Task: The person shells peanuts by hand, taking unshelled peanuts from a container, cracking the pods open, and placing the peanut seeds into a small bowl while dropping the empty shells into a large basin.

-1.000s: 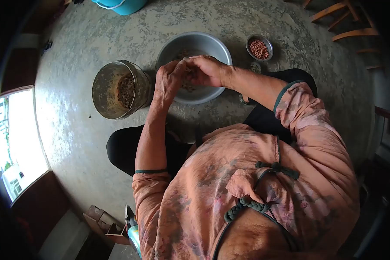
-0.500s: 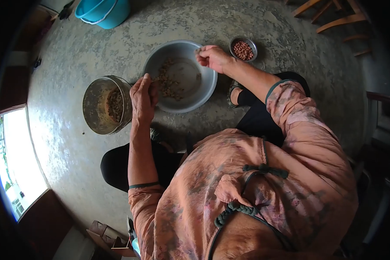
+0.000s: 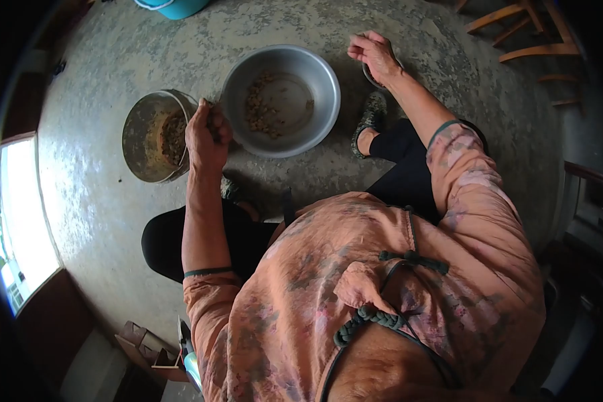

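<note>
My left hand (image 3: 208,132) is closed, thumb up, between the metal bucket (image 3: 141,137) and the grey basin (image 3: 326,100); what it holds is hidden. Brown pieces like unshelled peanuts (image 3: 262,110) lie on the left side of the basin's bottom. More brown pieces (image 3: 175,141) lie inside the tipped-looking bucket. Right of the basin, my right hand (image 3: 375,55) is above the small metal bowl (image 3: 370,77), covering most of it. Its fingers are curled together and slightly blurred, and their contents cannot be made out.
A blue bucket (image 3: 181,7) is at the top edge. Wooden chair parts (image 3: 536,50) are at the upper right. My feet, one in a patterned shoe (image 3: 370,117), are near the basin. A box (image 3: 144,345) stands at the lower left.
My hands were together over the basin and have moved apart. My left hand went left toward the metal bucket, my right hand right to the small bowl, whose reddish kernels showed earlier.
</note>
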A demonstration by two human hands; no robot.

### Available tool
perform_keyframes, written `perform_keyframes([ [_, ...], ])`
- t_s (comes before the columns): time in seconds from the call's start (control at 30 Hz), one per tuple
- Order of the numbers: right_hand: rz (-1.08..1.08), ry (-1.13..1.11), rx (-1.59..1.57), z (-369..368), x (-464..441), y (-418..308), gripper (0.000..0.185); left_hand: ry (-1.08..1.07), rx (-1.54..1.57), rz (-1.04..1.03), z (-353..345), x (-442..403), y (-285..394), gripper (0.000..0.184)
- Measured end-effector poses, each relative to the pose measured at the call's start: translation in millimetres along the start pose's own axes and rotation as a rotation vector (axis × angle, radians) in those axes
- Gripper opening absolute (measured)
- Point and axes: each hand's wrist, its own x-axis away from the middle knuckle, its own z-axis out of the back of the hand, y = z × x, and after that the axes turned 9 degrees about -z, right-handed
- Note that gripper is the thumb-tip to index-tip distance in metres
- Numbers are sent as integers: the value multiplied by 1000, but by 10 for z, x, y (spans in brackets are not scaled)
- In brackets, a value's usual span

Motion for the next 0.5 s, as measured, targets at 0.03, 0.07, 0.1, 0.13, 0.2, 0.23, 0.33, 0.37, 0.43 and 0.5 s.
perform_keyframes([
  [0.03, 54, -178, -34, -354, 231, -225, 19, 5, 70, 3, 52, -33, 20, 30],
  [0.07, 137, -339, -66, -680, 475, -404, 18, 47, 109, 3, 147, -97, 10, 32],
  [0.1, 223, -495, -103, -971, 772, -619, 17, 25, 162, -4, 276, -175, -8, 32],
  [0.13, 231, -636, -80, -1217, 1180, -937, 20, 0, 216, -11, 416, -256, -29, 32],
  [0.2, 365, -950, -97, -1403, 1679, -1230, 29, 34, 261, -38, 485, -270, -6, 35],
  [0.23, 427, -1083, -138, -1467, 1908, -1359, 33, 64, 275, -47, 525, -293, 6, 35],
  [0.33, 455, -1308, -424, -1628, 2263, -1550, 23, 107, 372, -37, 705, -350, 53, 40],
  [0.37, 418, -1346, -531, -1672, 2367, -1576, 20, 155, 368, -82, 764, -378, 53, 41],
  [0.43, 424, -1193, -430, -1645, 2570, -1605, 14, 215, 444, -154, 854, -412, 64, 42],
  [0.5, 193, -1203, -346, -1546, 2647, -1656, 13, 283, 480, -150, 905, -463, 92, 44],
])
